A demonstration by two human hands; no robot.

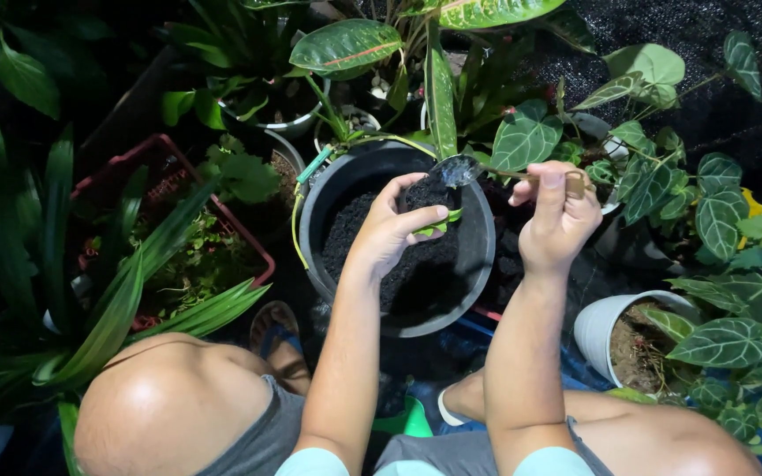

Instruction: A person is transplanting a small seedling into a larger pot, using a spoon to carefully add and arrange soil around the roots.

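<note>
Dark ground cloth (pixel 734 97); potted plants (pixel 725 220) crowd around.

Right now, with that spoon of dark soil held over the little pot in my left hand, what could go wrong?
1. The metal spoon in the right hand is heaped above the small black pot, so soil may spill past its narrow rim.
2. The left hand holds that pot over the large black bucket of soil; a slip probably drops it in.
3. The green seedling leaf under the fingers could get crushed.
</note>
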